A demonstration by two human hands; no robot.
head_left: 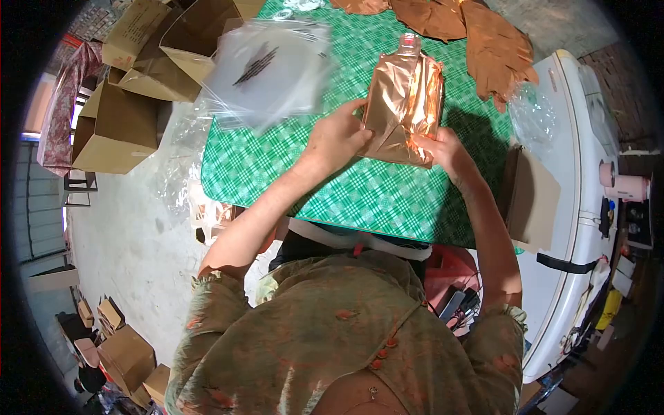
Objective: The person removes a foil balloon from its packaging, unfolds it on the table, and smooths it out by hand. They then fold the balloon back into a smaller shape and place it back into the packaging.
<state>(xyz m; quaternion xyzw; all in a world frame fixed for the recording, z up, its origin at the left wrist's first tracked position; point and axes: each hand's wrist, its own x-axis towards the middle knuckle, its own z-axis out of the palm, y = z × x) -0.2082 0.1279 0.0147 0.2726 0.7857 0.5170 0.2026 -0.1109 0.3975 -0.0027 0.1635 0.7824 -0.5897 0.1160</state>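
A shiny copper-coloured foil packet [401, 104] lies on the green checked tablecloth [346, 197], with a narrow tab [409, 45] at its far end. My left hand [337, 138] grips its left edge, thumb on top near the lower corner and a finger along the side. At the lower right corner, my right hand [446, 152] pinches the foil, which is creased there. Whatever fingers lie beneath the packet are hidden.
Clear plastic sleeves [277, 72] are stacked at the table's left. Crumpled brown items [494, 52] lie at the far right, near clear plastic wrap [532, 114]. Open cardboard boxes [117, 131] stand left; a white refrigerator [574, 152] is on the right.
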